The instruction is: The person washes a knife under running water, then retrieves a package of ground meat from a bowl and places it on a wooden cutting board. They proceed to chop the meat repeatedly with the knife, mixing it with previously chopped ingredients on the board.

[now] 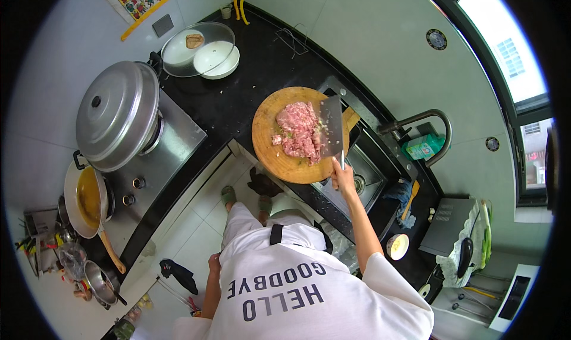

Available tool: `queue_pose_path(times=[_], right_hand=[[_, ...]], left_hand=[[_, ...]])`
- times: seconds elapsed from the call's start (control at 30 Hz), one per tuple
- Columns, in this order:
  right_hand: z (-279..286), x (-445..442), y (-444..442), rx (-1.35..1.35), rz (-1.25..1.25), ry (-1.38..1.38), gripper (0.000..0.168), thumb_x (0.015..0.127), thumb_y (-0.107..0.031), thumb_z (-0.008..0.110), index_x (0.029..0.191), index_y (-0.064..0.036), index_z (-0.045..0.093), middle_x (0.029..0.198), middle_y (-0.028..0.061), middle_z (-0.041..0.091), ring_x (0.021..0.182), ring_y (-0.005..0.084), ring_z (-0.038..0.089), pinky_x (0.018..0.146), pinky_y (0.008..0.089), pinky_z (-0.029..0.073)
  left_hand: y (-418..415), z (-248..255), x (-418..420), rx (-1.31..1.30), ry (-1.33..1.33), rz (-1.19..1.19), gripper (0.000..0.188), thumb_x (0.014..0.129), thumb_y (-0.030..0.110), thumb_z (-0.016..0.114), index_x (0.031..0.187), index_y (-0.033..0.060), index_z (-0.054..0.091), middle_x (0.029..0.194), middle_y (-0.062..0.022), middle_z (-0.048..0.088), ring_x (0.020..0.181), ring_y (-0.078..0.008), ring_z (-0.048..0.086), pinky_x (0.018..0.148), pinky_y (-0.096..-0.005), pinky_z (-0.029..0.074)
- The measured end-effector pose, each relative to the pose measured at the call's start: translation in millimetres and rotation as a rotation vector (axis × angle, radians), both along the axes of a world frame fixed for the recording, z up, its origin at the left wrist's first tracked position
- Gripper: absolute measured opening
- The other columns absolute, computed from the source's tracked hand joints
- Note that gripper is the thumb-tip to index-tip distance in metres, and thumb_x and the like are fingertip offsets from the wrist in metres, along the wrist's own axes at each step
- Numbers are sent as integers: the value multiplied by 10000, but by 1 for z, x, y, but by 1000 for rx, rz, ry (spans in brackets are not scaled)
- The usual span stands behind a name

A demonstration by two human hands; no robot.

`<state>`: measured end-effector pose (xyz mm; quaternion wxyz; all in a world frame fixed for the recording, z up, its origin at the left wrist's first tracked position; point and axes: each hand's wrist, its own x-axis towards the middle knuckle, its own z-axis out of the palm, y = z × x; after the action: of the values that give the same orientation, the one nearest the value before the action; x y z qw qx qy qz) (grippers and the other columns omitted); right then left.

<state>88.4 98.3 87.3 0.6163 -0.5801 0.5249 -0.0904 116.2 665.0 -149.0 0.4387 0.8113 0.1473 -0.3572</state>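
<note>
My right hand (342, 177) grips the handle of a cleaver (331, 126). Its broad metal blade, with small bits stuck on it, is at the right side of a heap of minced meat (299, 128). The meat lies on a round wooden chopping board (272, 161), which rests on the black counter and partly over the sink. Down at my left side hangs my left hand (214, 263), away from the board; its fingers are partly hidden, and whether they are closed is not clear.
A sink (368, 188) with a curved faucet (441, 112) lies right of the board. Leftward, a large lidded pot (118, 114) and a pan of yellow oil (89, 197) stand on the stove (178, 134). A white bowl (225, 70) sits behind, partly under a glass lid (178, 50). A small bowl (397, 246) is at right.
</note>
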Motion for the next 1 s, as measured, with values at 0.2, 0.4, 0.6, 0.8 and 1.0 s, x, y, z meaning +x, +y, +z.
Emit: queue_pose_path(times=[0.2,0.4,0.6,0.8,1.0], right_hand=[[-14,26,5,-746,299,324,421,837,-384,591,896,31,624,734,302,573,767,458,574,667,476,460],[11,14,-2,-695,247,243,446,856,-420,564,831,20,628,539,171,550,540,278,607,539,390,451],[-18,16,-24,-716,333,368,433,856,-400,571,847,29,632,529,150,545,521,229,604,539,367,463],[-29,10,-20,-706,259,361,421,842,-410,582,848,7,637,557,188,545,527,260,585,541,375,444],[-12,7,-4,-695,184,240,441,838,-399,587,828,40,618,587,224,564,567,321,608,548,409,449]], left_hand=[[-4,-2,2,3,-20,-37,181,805,141,595,904,-2,644,885,-127,651,813,-190,602,730,-315,479],[-2,1,-7,25,-62,-88,183,802,148,600,894,-3,645,885,-126,651,820,-189,602,734,-315,478],[-4,8,-5,32,-125,-134,185,799,155,606,885,-3,646,885,-125,650,827,-188,602,738,-316,477],[4,-9,-14,21,-21,-50,171,788,134,586,883,6,648,854,-166,649,808,-265,623,719,-350,490],[20,-25,-16,285,-231,-554,192,762,111,563,902,14,650,819,-197,640,762,-321,622,678,-382,498]])
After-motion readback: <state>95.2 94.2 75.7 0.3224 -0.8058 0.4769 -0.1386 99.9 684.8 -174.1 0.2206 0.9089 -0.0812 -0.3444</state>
